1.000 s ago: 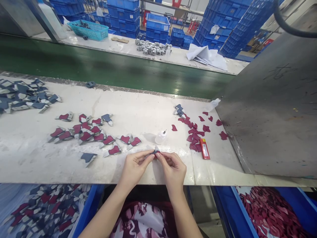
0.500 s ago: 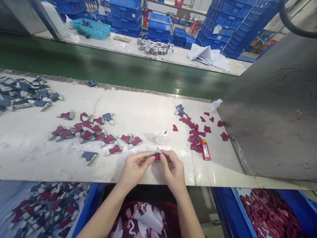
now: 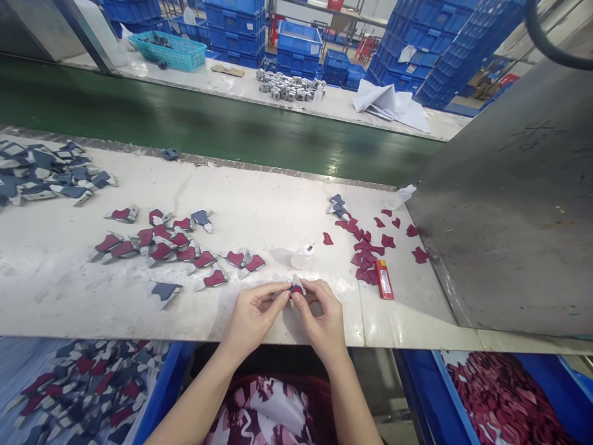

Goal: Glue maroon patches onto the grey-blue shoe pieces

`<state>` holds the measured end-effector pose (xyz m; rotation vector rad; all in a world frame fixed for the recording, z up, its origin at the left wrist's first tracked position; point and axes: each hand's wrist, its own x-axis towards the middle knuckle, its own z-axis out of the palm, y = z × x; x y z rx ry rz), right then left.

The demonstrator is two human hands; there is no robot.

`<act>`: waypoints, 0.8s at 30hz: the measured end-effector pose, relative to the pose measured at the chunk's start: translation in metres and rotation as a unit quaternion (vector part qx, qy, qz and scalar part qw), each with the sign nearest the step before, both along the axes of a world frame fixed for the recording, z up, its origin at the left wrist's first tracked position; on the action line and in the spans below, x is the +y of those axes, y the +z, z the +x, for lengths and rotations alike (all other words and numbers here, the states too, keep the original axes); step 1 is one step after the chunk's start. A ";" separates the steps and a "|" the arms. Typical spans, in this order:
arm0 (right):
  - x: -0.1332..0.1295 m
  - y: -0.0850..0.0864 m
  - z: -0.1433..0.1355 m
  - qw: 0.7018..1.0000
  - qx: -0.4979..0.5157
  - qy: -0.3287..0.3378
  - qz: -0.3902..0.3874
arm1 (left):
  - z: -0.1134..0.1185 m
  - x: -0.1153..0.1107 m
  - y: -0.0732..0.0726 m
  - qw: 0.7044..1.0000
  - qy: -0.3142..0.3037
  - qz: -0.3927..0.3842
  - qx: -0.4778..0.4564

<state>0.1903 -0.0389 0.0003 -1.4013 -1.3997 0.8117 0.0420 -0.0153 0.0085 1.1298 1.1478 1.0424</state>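
Between my two hands is a small grey-and-blue part with a red piece on its face [image 3: 297, 286]. My left hand [image 3: 254, 312] pinches its left side, and my right hand [image 3: 323, 315] grips its right side, with the thumb over the red piece. Just beyond my fingers stands a small clear bottle with a dark tip [image 3: 302, 256]. Loose red pieces [image 3: 365, 254] lie to the right, beside a red lighter [image 3: 384, 280]. Similar parts with red faces [image 3: 162, 250] are spread over the table to the left.
Blue-grey parts [image 3: 44, 170] are heaped at the far left. Blue bins [image 3: 438, 383] with red pieces and mixed parts sit below the front edge. A metal panel [image 3: 514, 204] rises on the right. Behind the table runs a green belt [image 3: 208, 130].
My right thumb has shifted slightly left on the held part, and more of the part's grey right side shows. Both hands stay in nearly the same place.
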 end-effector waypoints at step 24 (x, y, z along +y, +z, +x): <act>0.004 0.006 -0.003 0.989 0.120 -0.050 -0.064 | 0.007 0.008 0.012 0.985 0.021 -0.136 -0.104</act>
